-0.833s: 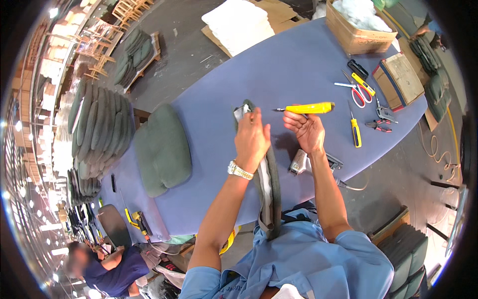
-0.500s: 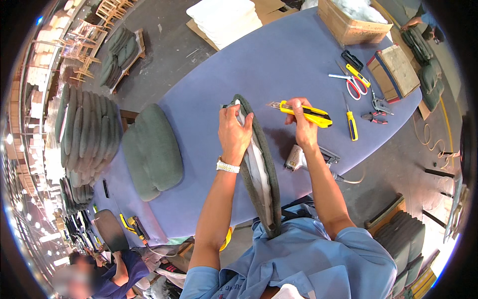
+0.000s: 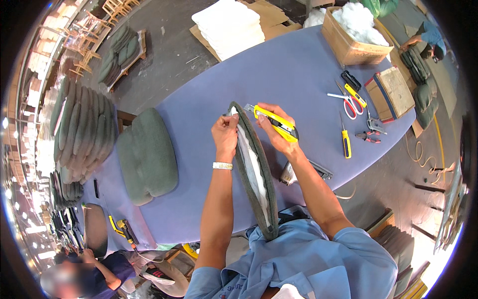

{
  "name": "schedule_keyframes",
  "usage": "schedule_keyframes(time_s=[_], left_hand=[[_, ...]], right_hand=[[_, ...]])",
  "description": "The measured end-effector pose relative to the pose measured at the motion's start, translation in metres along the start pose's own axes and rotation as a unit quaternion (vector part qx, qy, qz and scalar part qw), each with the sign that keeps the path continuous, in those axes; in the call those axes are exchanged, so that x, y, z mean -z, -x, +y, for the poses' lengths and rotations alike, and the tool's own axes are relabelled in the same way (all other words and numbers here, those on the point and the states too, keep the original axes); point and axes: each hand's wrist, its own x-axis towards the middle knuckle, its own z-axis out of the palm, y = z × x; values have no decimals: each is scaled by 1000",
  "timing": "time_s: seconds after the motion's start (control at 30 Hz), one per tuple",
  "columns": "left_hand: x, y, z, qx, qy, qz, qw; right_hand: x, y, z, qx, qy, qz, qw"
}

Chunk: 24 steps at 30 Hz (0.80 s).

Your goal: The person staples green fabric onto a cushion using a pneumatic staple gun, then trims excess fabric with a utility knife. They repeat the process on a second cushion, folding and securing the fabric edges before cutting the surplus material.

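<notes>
Fingers (image 3: 230, 121) of the left hand (image 3: 225, 137) pinch the top edge of a green cushion cover (image 3: 259, 179). They are closed tight on the cloth near its top end. The right hand (image 3: 277, 133) has its fingers wrapped around a yellow box cutter (image 3: 275, 122), and the cutter's tip points at the top end of the cover, just beside the left hand.

The cushion cover stands on its edge between the two hands. It runs from the hands down to the person's blue shirt (image 3: 308, 264). White stuffing (image 3: 251, 167) shows in the open slit along it. The cover is over the near edge of the big blue bench (image 3: 279, 70).

A silver watch (image 3: 222, 165) sits on the left wrist. A metal tool (image 3: 298, 172) lies on the bench just under the right arm. A finished green cushion (image 3: 147, 157) lies on the bench, off to the left. To the right lie a yellow screwdriver (image 3: 345, 139), red scissors (image 3: 348, 102), pliers (image 3: 367, 135) and another yellow cutter (image 3: 354, 90). A cardboard box (image 3: 356, 47) of white fluff stands at the far end. Many green cushions (image 3: 82, 129) are piled on the floor at the left. Another person (image 3: 84, 271) sits low down at the bottom left.
</notes>
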Motion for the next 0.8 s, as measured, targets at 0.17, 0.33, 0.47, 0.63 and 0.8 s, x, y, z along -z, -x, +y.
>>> schedule_keyframes(time_s=[0.17, 0.33, 0.47, 0.63, 0.8], left_hand=[[4, -2, -1, -2, 26, 4, 1000], [6, -6, -6, -11, 34, -2, 999], [7, -6, -3, -17, 16, 8, 1000], [8, -8, -1, -9, -5, 14, 1000], [7, -9, -3, -13, 18, 14, 1000]], right_hand=[[-9, -11, -10, 34, 62, -57, 996], [-14, -15, -5, 45, 110, -74, 990], [-20, -18, 0, 99, 124, -69, 985], [-17, -24, -2, 71, 122, -99, 985], [-14, -24, -8, 72, 128, -124, 981]])
